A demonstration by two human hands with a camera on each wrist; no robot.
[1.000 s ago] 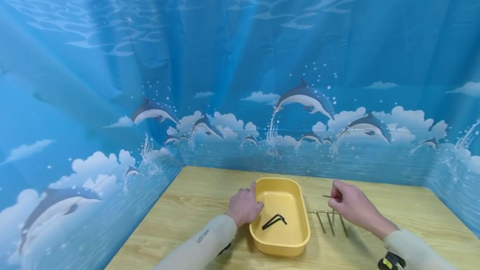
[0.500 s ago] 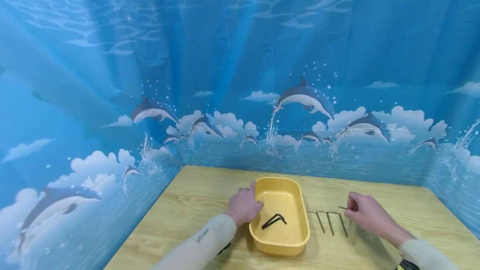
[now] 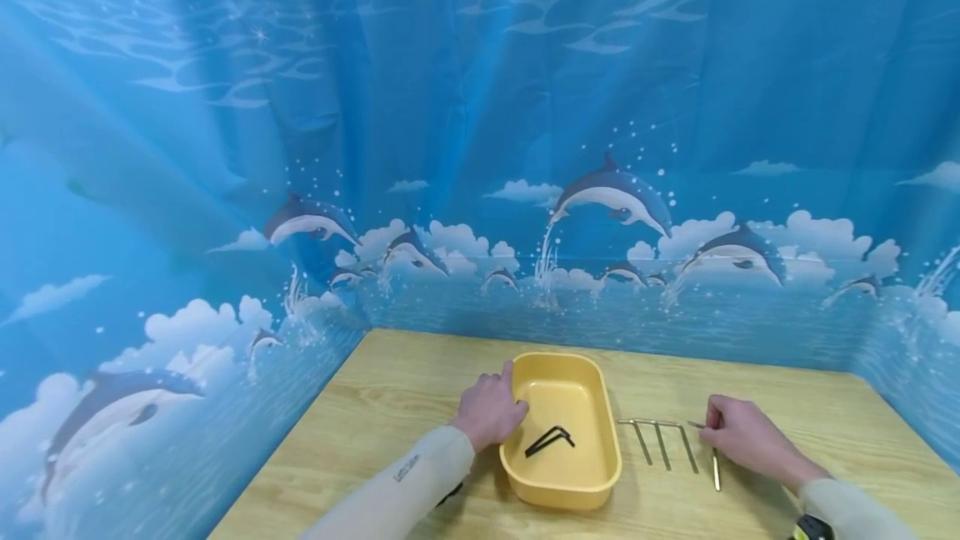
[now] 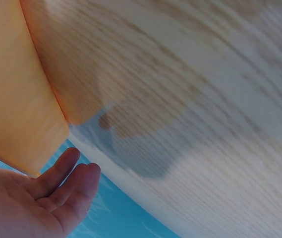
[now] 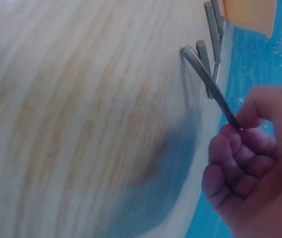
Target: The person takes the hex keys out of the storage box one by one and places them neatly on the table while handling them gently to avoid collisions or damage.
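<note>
My left hand (image 3: 489, 411) grips the left rim of a yellow plastic tub (image 3: 561, 497); in the left wrist view its fingers (image 4: 79, 186) lie outside the tub wall. Black hex keys (image 3: 550, 440) lie together on the tub's floor. To the right of the tub, my right hand (image 3: 750, 438) pinches a silver L-shaped hex key (image 3: 716, 473) between thumb and forefinger. Its long arm slants toward me, the far end down at the wood in the right wrist view. Beside it, 3 silver hex keys (image 3: 661, 446) lie in a row, long arms side by side.
All of this stands on a light wood-grain table (image 3: 405, 382). A blue dolphin-print curtain (image 3: 465, 190) rises behind the table and along its left side.
My right hand has moved right and nearer to me, away from the row, carrying the hex key and lowering it toward the table. The left hand and tub have stayed in place.
</note>
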